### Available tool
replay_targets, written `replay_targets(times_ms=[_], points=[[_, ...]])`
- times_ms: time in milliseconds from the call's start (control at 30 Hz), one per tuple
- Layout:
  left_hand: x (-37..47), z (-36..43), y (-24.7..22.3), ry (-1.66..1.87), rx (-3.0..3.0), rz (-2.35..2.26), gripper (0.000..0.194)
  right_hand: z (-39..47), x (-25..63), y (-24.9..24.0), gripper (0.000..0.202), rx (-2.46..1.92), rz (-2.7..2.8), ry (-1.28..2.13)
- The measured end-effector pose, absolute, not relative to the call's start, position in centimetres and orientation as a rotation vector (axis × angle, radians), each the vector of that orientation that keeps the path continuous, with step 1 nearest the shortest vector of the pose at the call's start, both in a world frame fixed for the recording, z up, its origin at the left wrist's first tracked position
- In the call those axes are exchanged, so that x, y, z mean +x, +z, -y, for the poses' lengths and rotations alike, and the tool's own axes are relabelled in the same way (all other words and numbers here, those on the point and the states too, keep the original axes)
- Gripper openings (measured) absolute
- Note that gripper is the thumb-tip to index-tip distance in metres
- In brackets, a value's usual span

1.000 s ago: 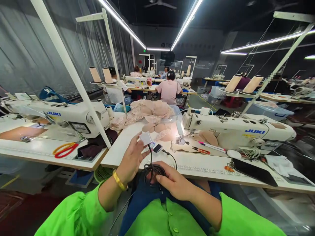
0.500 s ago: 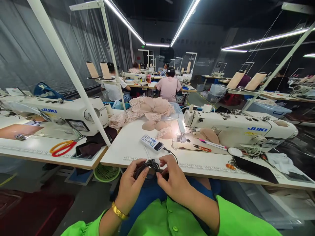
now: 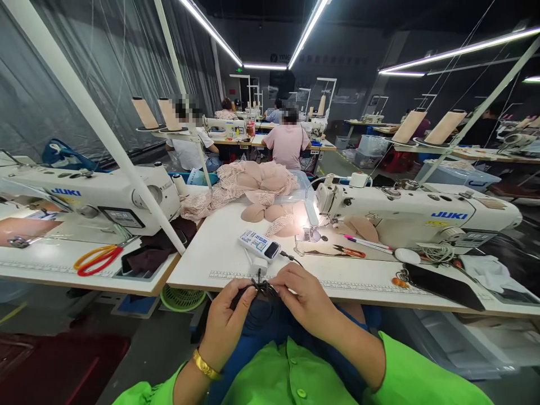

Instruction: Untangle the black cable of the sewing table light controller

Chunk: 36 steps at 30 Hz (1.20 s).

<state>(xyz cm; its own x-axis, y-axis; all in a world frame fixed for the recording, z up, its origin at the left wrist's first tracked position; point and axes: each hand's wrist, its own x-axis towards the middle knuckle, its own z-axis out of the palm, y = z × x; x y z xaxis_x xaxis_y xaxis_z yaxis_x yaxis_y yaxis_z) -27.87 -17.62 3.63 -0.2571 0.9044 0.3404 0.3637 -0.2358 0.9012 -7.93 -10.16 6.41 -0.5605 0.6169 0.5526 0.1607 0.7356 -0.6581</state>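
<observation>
A coiled black cable (image 3: 260, 308) hangs between my hands at the table's front edge, over my lap. My left hand (image 3: 232, 315) is closed around the left side of the coil. With thumb and fingertips, my right hand (image 3: 297, 292) pinches the cable at the coil's upper right, near a small tie or knot. Just beyond lies a white device with a small dark screen (image 3: 259, 246), a black lead plugged into its right end. A small white plug-like block (image 3: 258, 264) sits in front of it.
Beige padded cups (image 3: 265, 212) and a lace pile (image 3: 253, 183) lie beyond. To the right are a JUKI sewing machine (image 3: 413, 214), orange snips (image 3: 350, 251), pens and a black phone (image 3: 442, 286). Red-and-yellow-handled scissors (image 3: 99, 259) rest on the left table. Co-workers sit ahead.
My right hand has closed in on the coil, its fingers now pinching the cable. The coil hangs more openly below. The camera view has shifted slightly.
</observation>
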Motion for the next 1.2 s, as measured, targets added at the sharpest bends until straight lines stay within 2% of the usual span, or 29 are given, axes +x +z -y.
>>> replay_targets(times_ms=[133, 267, 300, 433, 633, 700, 800, 900, 1000, 1200], points=[[-28.2, 17.1, 4.1, 1.450, 1.539, -1.476, 0.019, 9.8, -8.3, 6.8, 0.012, -0.615, 2.035, 0.883], [-28.6, 16.9, 4.9, 1.490, 1.611, -1.424, 0.015, 9.5, -9.4, 6.9, 0.043, -0.462, 2.147, 1.000], [-28.6, 16.9, 5.1, 1.529, 1.627, -1.423, 0.015, 9.4, -9.8, 7.0, 0.045, -0.436, 2.182, 0.999], [-28.6, 17.2, 5.0, 1.832, 1.560, -1.491, 0.013, 9.1, -11.4, 6.8, 0.031, -0.530, 2.123, 1.024], [-29.5, 17.6, 2.8, 2.039, 1.380, -1.681, 0.012, 8.9, -12.2, 6.2, 0.029, -0.549, 2.032, 0.968], [-30.1, 17.5, 2.9, 2.037, 1.351, -1.728, 0.012, 8.9, -12.4, 6.3, 0.037, -0.535, 2.082, 0.980], [-30.7, 17.3, 4.4, 1.808, 1.449, -1.712, 0.021, 8.7, -12.7, 6.8, 0.045, -0.506, 2.196, 1.079], [-30.9, 17.1, 5.8, 1.668, 1.536, -1.649, 0.026, 8.5, -13.0, 7.2, 0.029, -0.515, 2.158, 1.150], [-30.5, 17.2, 6.1, 1.754, 1.561, -1.684, 0.022, 8.5, -13.2, 7.0, 0.016, -0.570, 2.052, 1.153], [-29.8, 17.6, 5.0, 1.932, 1.525, -1.785, 0.012, 9.1, -13.2, 6.7, 0.018, -0.583, 1.896, 1.092]])
